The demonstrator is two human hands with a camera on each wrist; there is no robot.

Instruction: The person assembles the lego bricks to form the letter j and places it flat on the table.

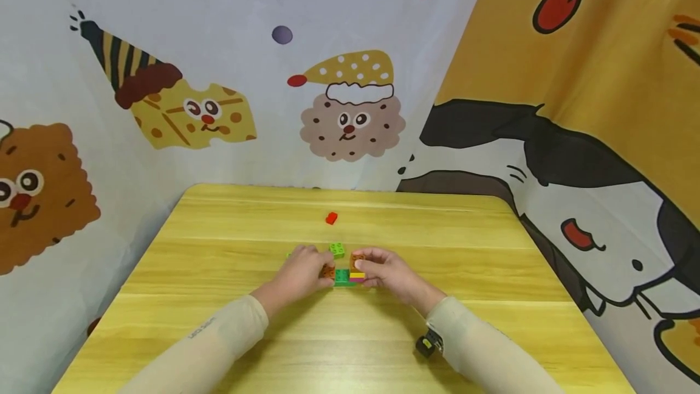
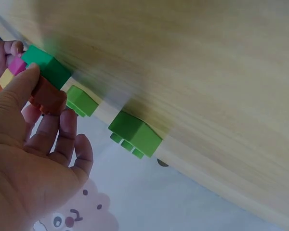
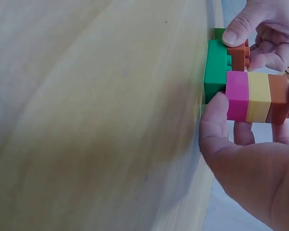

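A long green toy building brick point(image 1: 341, 276) lies on the table between both hands. At its left end my left hand point(image 1: 302, 270) pinches an orange-brown brick point(image 2: 49, 95), thumb on the near side and fingers behind. At the other end stands a stack with a magenta brick point(image 3: 237, 96) at the bottom, a yellow brick point(image 3: 258, 96) in the middle and an orange-brown brick point(image 3: 278, 98) on top. My right hand point(image 1: 391, 273) grips this stack, its fingers and thumb around the sides. In the right wrist view the stack sits against the green brick's studded side.
Just behind the hands is a light green brick point(image 1: 336, 250). Another light green brick point(image 2: 135, 134) lies to the left, mostly hidden by the left hand in the head view. Farther back rests a small red brick point(image 1: 331, 217). A cartoon-print curtain point(image 1: 350, 17) hangs behind the wooden table point(image 1: 246, 217).
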